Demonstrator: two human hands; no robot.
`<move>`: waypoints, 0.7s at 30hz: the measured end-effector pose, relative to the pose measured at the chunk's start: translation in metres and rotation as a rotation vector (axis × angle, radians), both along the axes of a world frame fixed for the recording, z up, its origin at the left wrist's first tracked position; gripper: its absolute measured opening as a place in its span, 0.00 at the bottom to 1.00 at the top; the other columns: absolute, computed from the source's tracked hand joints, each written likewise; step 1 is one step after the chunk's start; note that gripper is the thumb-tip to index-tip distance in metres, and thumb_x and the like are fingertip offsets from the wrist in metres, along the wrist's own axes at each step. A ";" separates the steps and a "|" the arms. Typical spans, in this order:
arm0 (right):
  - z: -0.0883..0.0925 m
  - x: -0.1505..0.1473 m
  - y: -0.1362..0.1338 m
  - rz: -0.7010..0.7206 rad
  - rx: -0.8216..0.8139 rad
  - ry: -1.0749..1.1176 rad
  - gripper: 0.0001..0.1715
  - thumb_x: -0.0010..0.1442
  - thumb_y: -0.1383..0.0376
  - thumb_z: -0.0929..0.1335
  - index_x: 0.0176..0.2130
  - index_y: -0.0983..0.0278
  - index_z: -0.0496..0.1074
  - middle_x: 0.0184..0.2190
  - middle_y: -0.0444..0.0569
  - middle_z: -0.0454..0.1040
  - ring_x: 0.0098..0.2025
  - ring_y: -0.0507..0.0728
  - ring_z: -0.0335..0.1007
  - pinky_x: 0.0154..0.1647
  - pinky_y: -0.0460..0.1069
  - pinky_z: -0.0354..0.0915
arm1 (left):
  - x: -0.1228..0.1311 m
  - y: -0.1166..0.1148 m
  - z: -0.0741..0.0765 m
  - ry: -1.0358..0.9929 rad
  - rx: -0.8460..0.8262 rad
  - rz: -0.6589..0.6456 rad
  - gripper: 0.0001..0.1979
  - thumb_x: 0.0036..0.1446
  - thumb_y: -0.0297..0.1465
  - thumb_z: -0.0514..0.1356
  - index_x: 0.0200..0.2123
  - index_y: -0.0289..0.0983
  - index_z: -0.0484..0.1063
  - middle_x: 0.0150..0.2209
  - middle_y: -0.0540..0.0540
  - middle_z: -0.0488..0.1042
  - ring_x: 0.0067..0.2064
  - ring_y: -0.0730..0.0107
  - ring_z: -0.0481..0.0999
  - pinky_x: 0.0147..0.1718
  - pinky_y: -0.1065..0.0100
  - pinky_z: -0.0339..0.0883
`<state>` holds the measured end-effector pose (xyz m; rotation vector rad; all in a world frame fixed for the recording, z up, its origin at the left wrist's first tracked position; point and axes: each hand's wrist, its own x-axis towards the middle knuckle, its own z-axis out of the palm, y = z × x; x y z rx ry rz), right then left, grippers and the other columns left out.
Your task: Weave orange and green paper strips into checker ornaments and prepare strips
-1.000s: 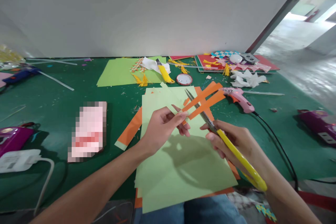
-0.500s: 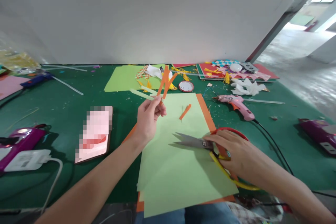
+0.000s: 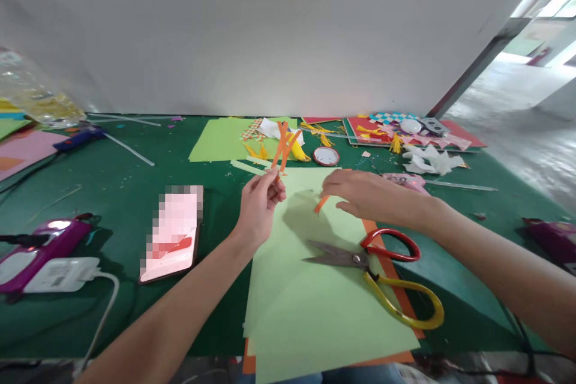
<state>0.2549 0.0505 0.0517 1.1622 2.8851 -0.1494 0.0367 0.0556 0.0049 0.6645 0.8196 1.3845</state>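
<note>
The left hand (image 3: 258, 207) pinches orange strips (image 3: 279, 149) and pale green strips (image 3: 245, 167) between thumb and fingers. Right of that grip, the right hand (image 3: 360, 192) is over a short orange strip (image 3: 321, 204); whether it grasps this, I cannot tell. Nearer the wearer, right of the left-hand grip, spread scissors (image 3: 342, 258) lie on green paper (image 3: 306, 318).

**Lighting uneven, edges soft**

Strong light is glaring off the floor (image 3: 504, 114) at upper right. Soft shadows are falling across the green paper (image 3: 324, 318). Pixelation is partly masking the phone (image 3: 175, 231). Detail is softening and stretching toward the edges.
</note>
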 end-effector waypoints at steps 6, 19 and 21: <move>-0.023 -0.013 0.033 0.112 -0.129 -0.097 0.22 0.48 0.78 0.64 0.43 0.66 0.70 0.42 0.55 0.72 0.48 0.62 0.66 0.44 0.52 0.63 | -0.010 0.012 0.000 -0.059 -0.050 0.074 0.10 0.46 0.32 0.68 0.29 0.32 0.73 0.19 0.54 0.68 0.20 0.83 0.66 0.20 0.79 0.60; -0.023 -0.012 0.046 -0.020 -0.391 -0.088 0.14 0.46 0.77 0.62 0.32 0.63 0.70 0.29 0.46 0.73 0.29 0.52 0.67 0.26 0.44 0.54 | -0.007 0.009 -0.003 -0.091 -0.117 0.022 0.11 0.47 0.32 0.68 0.29 0.32 0.72 0.20 0.54 0.67 0.21 0.82 0.66 0.19 0.80 0.61; -0.022 -0.012 0.047 -0.043 -0.429 -0.076 0.13 0.46 0.76 0.62 0.32 0.63 0.69 0.28 0.45 0.73 0.28 0.52 0.66 0.25 0.43 0.54 | -0.007 0.008 -0.004 -0.091 -0.119 0.009 0.11 0.47 0.33 0.68 0.28 0.32 0.72 0.20 0.54 0.67 0.21 0.82 0.66 0.20 0.80 0.61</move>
